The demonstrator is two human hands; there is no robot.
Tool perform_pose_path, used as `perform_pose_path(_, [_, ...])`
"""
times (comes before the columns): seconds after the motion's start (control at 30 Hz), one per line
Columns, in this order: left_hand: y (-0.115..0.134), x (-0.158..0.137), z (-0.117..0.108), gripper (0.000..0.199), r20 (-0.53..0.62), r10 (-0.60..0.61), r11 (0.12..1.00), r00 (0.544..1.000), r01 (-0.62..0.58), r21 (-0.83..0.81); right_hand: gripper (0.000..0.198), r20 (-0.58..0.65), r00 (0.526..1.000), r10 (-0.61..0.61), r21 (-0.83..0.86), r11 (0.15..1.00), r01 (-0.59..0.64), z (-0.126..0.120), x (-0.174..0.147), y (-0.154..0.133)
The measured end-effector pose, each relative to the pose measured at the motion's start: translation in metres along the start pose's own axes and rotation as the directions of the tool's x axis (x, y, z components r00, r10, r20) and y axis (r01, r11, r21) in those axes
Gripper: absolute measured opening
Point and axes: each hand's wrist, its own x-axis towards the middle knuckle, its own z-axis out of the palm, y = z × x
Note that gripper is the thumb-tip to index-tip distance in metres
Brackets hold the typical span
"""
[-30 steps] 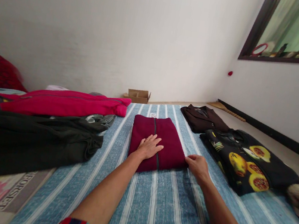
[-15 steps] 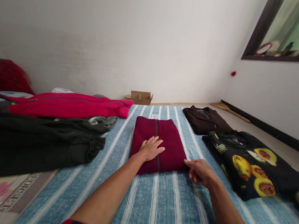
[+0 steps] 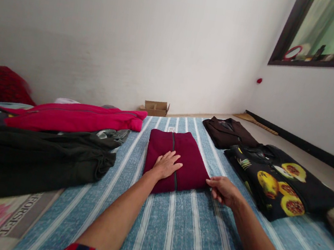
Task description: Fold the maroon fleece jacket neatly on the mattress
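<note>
A maroon zip jacket [image 3: 191,158], folded into a neat rectangle, lies on the blue striped bedsheet [image 3: 154,233]. A dark zip runs down its middle. My left hand [image 3: 167,165] rests flat on top of it, fingers spread, pressing nothing else. At the near right corner, my right hand [image 3: 223,191] pinches the jacket's edge between thumb and fingers, the other fingers curled in.
On the left lie a pink zip garment [image 3: 85,118] and dark green clothing [image 3: 37,159]. To the right are a folded brown garment [image 3: 227,132] and a black fruit-print garment [image 3: 281,181]. A cardboard box [image 3: 156,108] stands by the wall.
The view has shifted slightly. My right hand's pinch has drawn the jacket's corner a little outward to the right; my left hand stays flat on the jacket.
</note>
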Motion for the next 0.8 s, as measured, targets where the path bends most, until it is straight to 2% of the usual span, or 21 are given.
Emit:
perform_pose_path(0.17, [-0.0002,-0.0005,0.0003,0.061,-0.002,0.003,1.0,1.0,-0.003,0.006,0.017,0.083,0.994,-0.077,0.085,0.994,0.07,-0.0025,-0.0021,0.0035])
perform_pose_path(0.27, [0.0006,-0.0006,0.0001,0.06,0.0,0.0,1.0,1.0,0.0,0.011,0.021,0.151,0.984,-0.099,0.108,0.991,0.083,-0.0034,-0.0043,0.004])
perform_pose_path(0.37, [0.0017,-0.0005,0.0,0.06,0.0,0.0,1.0,1.0,0.0,0.015,0.027,0.215,0.974,-0.075,0.067,0.996,0.062,-0.0036,-0.004,0.0027])
perform_pose_path(0.43, [0.0024,-0.0006,-0.0003,0.06,-0.002,-0.002,1.0,1.0,0.002,0.017,0.025,0.24,0.97,-0.03,0.009,1.0,0.029,-0.0038,-0.0022,0.0013])
perform_pose_path(0.63, [0.004,-0.0021,-0.0029,0.06,0.011,-0.009,1.0,1.0,0.009,0.016,0.014,0.206,0.978,0.021,-0.019,1.0,-0.018,-0.0077,0.0035,-0.0006])
perform_pose_path(0.8, [0.0031,-0.0007,-0.0019,0.06,0.014,-0.006,1.0,1.0,0.006,0.014,0.011,0.15,0.989,-0.011,0.029,1.0,0.007,-0.0092,0.001,-0.0012])
